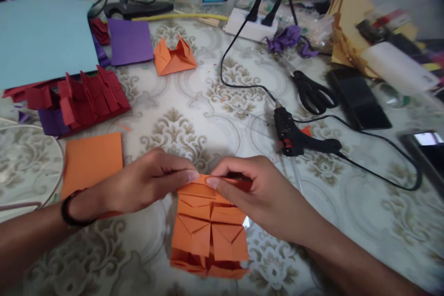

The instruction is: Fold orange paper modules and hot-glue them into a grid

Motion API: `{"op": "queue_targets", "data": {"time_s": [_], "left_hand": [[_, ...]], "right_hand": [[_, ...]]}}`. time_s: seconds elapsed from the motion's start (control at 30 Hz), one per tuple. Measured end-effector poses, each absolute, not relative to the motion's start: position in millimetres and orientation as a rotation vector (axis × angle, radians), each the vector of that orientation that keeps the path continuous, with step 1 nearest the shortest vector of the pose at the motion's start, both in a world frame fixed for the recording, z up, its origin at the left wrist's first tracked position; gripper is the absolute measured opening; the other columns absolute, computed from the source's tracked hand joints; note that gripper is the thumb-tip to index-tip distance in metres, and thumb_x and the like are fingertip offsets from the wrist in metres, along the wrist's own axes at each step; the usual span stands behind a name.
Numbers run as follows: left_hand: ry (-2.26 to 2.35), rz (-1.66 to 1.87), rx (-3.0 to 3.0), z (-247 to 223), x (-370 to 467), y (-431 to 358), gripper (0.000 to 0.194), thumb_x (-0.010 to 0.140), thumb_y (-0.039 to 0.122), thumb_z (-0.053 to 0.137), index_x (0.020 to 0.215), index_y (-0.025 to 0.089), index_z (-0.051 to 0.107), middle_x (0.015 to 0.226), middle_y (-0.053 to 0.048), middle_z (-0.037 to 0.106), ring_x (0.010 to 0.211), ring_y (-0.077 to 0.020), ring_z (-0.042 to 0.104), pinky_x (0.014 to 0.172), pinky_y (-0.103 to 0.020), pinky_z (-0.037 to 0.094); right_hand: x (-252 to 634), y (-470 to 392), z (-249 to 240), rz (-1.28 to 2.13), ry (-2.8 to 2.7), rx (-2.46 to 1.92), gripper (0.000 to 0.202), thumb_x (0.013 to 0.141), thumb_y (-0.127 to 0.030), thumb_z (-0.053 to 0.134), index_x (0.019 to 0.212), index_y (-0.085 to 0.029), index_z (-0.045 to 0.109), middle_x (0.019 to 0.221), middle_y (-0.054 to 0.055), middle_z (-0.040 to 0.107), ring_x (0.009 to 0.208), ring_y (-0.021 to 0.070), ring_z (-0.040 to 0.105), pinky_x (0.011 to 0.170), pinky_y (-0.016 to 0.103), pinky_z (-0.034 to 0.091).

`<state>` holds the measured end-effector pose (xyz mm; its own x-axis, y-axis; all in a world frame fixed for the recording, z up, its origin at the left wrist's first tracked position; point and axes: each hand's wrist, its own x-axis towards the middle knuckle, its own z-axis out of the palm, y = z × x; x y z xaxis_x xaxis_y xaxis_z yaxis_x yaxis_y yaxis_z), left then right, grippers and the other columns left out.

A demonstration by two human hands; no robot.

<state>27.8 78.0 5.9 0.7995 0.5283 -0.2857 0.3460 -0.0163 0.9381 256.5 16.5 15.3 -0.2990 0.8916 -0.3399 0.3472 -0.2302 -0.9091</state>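
Observation:
Both hands pinch the top edge of a folded orange paper piece (210, 236), made of rows of pleated flaps. My left hand (149, 180) grips the upper left of that edge between thumb and fingers. Close beside it, my right hand (251, 189) pinches the upper right, its thumb lying on the paper. The piece hangs toward the front of the table, its lower flaps standing slightly apart. Under my left forearm lies a flat orange sheet (93, 159). Farther back sits a small folded orange unit (175, 58).
A black glue gun (294, 134) with its cord lies right of centre, near black scissors (312, 90) and a phone (359, 97). Red folded paper (93, 97), a purple sheet (130, 41) and a light blue sheet (45, 37) are at the left. Behind stands a white power strip (251, 25).

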Motion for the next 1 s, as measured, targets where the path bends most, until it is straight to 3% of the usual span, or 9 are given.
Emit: {"op": "queue_targets", "data": {"time_s": [0.07, 0.1, 0.17, 0.23, 0.47, 0.6, 0.8, 1.0], "left_hand": [[0.759, 0.241, 1.491, 3.2, 26.4, 77.1, 0.042, 0.109, 0.046, 0.047, 0.084, 0.017, 0.064, 0.065, 0.002, 0.053, 0.058, -0.0115, 0.049, 0.055, -0.023, 0.042], [0.786, 0.309, 1.398, 1.4, 25.6, 77.0, 0.04, 0.108, 0.05, 0.046, 0.103, 0.017, 0.068, 0.072, 0.0, 0.06, 0.061, -0.0133, 0.056, 0.057, -0.025, 0.047], [0.766, 0.416, 1.267, -1.6, 24.4, 77.5, 0.045, 0.106, 0.055, 0.05, 0.132, 0.02, 0.063, 0.087, -0.004, 0.068, 0.071, -0.0162, 0.064, 0.062, -0.027, 0.052], [0.749, 0.411, 1.21, -2.4, 24.7, 79.3, 0.046, 0.101, 0.049, 0.063, 0.138, 0.022, 0.059, 0.093, -0.005, 0.07, 0.076, -0.0168, 0.065, 0.062, -0.025, 0.052], [0.76, 0.12, 1.245, 5.3, 29.9, 82.8, 0.032, 0.093, 0.044, 0.072, 0.087, 0.013, 0.073, 0.068, 0.002, 0.057, 0.056, -0.0074, 0.042, 0.049, -0.019, 0.03], [0.722, 0.147, 1.25, 4.3, 27.8, 82.9, 0.027, 0.093, 0.039, 0.07, 0.085, 0.014, 0.072, 0.069, 0.002, 0.057, 0.06, -0.0092, 0.045, 0.051, -0.019, 0.035], [0.732, 0.129, 1.419, 5.6, 22.4, 88.4, 0.043, 0.095, 0.044, 0.063, 0.064, 0.016, 0.051, 0.06, 0.005, 0.035, 0.054, -0.0086, 0.031, 0.048, -0.022, 0.025], [0.644, 0.129, 1.483, 6.7, 21.0, 88.8, 0.046, 0.098, 0.039, 0.058, 0.062, 0.019, 0.039, 0.061, 0.005, 0.028, 0.054, -0.0089, 0.024, 0.048, -0.025, 0.02]], "right_hand": [[256.3, 16.9, 14.3, 1.522, -1.481, -1.499, 0.026, 0.095, -0.034, 0.067, 0.075, -0.017, 0.069, 0.069, 0.0, 0.064, 0.065, 0.0126, 0.053, 0.059, 0.024, 0.041], [256.3, 17.3, 13.5, 1.509, -1.415, -1.507, 0.029, 0.094, -0.038, 0.068, 0.073, -0.017, 0.067, 0.068, -0.001, 0.062, 0.064, 0.0125, 0.052, 0.058, 0.024, 0.04], [256.5, 18.7, 11.7, 1.506, -1.263, -1.522, 0.033, 0.093, -0.044, 0.069, 0.074, -0.018, 0.065, 0.068, -0.001, 0.059, 0.062, 0.0121, 0.05, 0.056, 0.024, 0.038], [256.5, 19.8, 10.3, 1.539, -1.139, -1.524, 0.035, 0.091, -0.05, 0.07, 0.079, -0.017, 0.066, 0.069, -0.002, 0.057, 0.061, 0.0116, 0.048, 0.055, 0.024, 0.036], [250.8, 16.1, 11.8, 1.639, -1.076, -1.455, 0.037, 0.087, -0.053, 0.075, 0.083, -0.017, 0.066, 0.065, -0.006, 0.05, 0.058, 0.0095, 0.041, 0.053, 0.023, 0.031], [249.6, 15.3, 12.9, 1.763, -1.116, -1.388, 0.038, 0.083, -0.051, 0.08, 0.079, -0.017, 0.064, 0.066, -0.005, 0.053, 0.06, 0.0096, 0.043, 0.055, 0.023, 0.032], [253.2, 13.8, 13.4, 1.782, -1.289, -1.357, 0.042, 0.086, -0.054, 0.078, 0.076, -0.018, 0.06, 0.071, -0.002, 0.055, 0.067, 0.0124, 0.047, 0.061, 0.026, 0.035], [253.7, 13.4, 10.7, 1.835, -1.313, -1.326, 0.044, 0.087, -0.056, 0.077, 0.076, -0.018, 0.058, 0.071, -0.003, 0.051, 0.066, 0.0116, 0.044, 0.061, 0.026, 0.033]]}}
